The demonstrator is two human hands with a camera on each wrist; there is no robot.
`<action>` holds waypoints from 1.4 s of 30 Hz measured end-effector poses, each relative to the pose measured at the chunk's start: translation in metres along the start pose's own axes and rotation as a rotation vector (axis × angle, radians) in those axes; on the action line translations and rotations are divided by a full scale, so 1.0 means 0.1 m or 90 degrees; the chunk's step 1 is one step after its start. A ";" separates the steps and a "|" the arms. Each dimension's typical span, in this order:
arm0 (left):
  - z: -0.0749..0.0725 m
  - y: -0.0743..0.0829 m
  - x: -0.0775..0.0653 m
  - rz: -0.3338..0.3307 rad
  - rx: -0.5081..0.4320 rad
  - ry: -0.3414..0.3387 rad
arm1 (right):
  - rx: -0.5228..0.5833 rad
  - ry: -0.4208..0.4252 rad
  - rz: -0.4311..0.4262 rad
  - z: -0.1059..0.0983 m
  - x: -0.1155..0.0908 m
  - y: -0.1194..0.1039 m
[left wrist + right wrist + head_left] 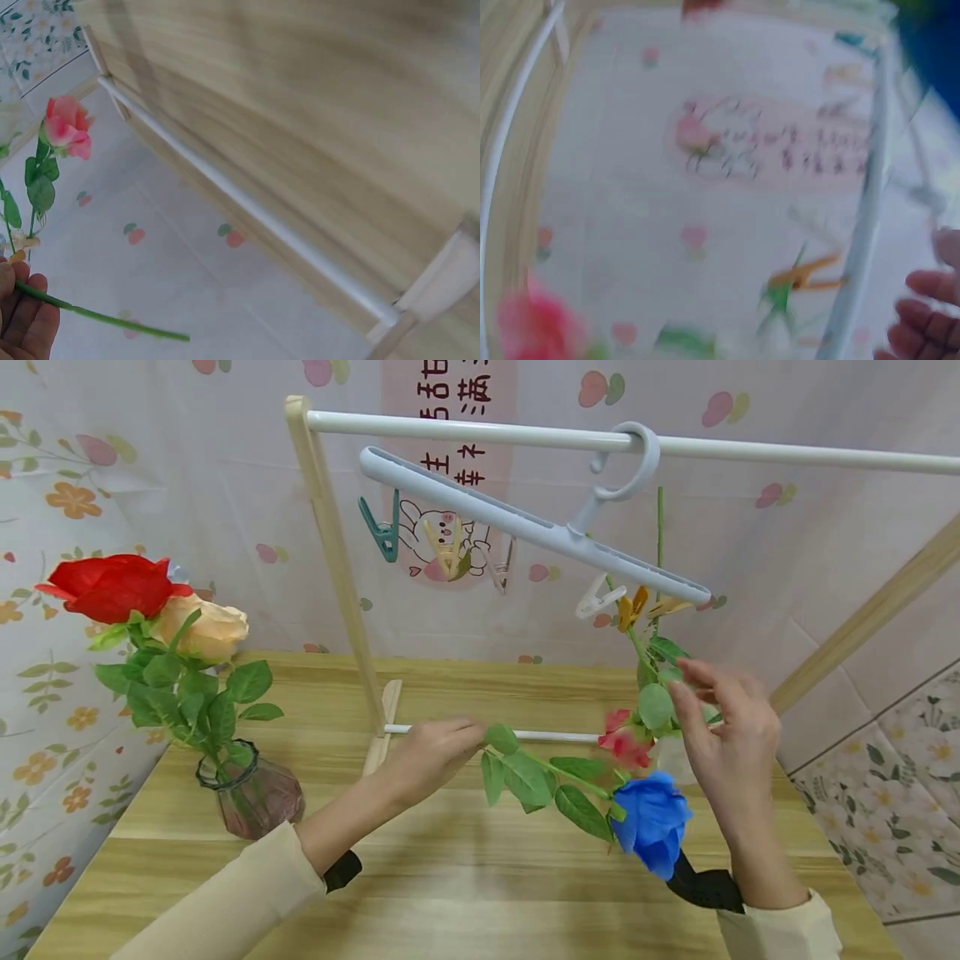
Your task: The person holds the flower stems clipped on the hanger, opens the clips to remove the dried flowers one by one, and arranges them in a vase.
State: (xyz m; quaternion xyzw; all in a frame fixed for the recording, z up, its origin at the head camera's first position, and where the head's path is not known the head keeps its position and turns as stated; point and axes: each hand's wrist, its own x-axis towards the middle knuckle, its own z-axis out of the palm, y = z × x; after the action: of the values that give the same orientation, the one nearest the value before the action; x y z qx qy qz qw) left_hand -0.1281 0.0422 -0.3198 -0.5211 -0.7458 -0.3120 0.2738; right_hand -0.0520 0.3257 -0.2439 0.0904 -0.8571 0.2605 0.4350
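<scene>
My left hand (431, 756) pinches the green stem of a blue rose (652, 822), whose bloom points right, near my right forearm. In the left wrist view, the stem (127, 324) sticks out past the fingers. My right hand (731, 727), blurred, has its fingers loosely bent and holds nothing, beside the hanging flowers. A pink rose (624, 742) hangs head down from an orange clip (632, 610) on the pale blue hanger (480, 510). Behind my right hand, a white flower (677, 762) also hangs head down, partly hidden. The hanger tilts down to the right.
A white rail (465, 428) on a wooden stand carries the hanger. A teal clip (384, 531), a yellow clip (447, 553) and a white clip (596, 599) dangle from it. On the table's left stands a glass vase (258, 793) with a red rose (112, 587) and a peach rose (204, 627).
</scene>
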 end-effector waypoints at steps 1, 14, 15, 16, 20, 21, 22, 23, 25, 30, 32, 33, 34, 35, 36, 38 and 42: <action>-0.02 0.01 -0.05 -0.017 -0.024 0.008 | -0.034 -0.002 0.010 0.01 0.04 0.06; -0.35 0.06 -0.52 -0.192 -0.165 0.147 | -0.231 -0.142 0.134 0.32 0.14 0.45; -0.41 0.06 -0.55 -0.212 -0.177 0.162 | -0.238 -0.146 0.146 0.33 0.14 0.46; -0.47 0.06 -0.57 -0.228 -0.179 0.180 | -0.240 -0.148 0.151 0.32 0.13 0.48; -0.81 0.01 -0.60 -0.280 -0.150 0.271 | -0.235 -0.128 0.136 0.31 0.08 0.52; -0.92 -0.01 -0.61 -0.294 -0.140 0.296 | -0.234 -0.118 0.125 0.32 0.07 0.52; -1.02 -0.02 -0.62 -0.303 -0.133 0.322 | -0.228 -0.107 0.113 0.32 0.05 0.52; -1.12 -0.04 -0.64 -0.310 -0.131 0.349 | -0.222 -0.097 0.102 0.33 0.05 0.52; -1.32 -0.08 -0.69 -0.331 -0.113 0.399 | -0.207 -0.087 0.085 0.37 0.04 0.50; -1.63 -0.15 -0.85 -0.369 -0.080 0.503 | -0.187 -0.083 0.075 0.39 0.01 0.48; -1.68 -0.18 -0.92 -0.375 -0.061 0.528 | -0.186 -0.082 0.075 0.38 0.00 0.48; -1.69 -0.20 -0.95 -0.381 -0.053 0.537 | -0.186 -0.081 0.074 0.37 -0.01 0.48; -1.69 -0.21 -0.99 -0.385 -0.046 0.540 | -0.184 -0.079 0.074 0.36 -0.01 0.47; -1.68 -0.23 -1.03 -0.396 -0.034 0.540 | -0.183 -0.076 0.075 0.36 -0.01 0.47; -1.66 -0.25 -1.08 -0.409 -0.015 0.535 | -0.181 -0.075 0.077 0.35 -0.02 0.47; -1.60 -0.29 -1.18 -0.427 0.002 0.528 | -0.176 -0.073 0.079 0.33 -0.02 0.47; -1.45 -0.35 -1.36 -0.496 0.048 0.503 | -0.173 -0.066 0.076 0.31 -0.04 0.46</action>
State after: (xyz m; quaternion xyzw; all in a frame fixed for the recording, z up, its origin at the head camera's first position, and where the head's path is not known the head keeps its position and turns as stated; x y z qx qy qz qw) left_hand -0.1075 -0.1581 -0.3312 -0.0397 -0.7346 -0.5349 0.4155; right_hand -0.0890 0.3485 -0.2790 -0.0067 -0.9097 0.1627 0.3820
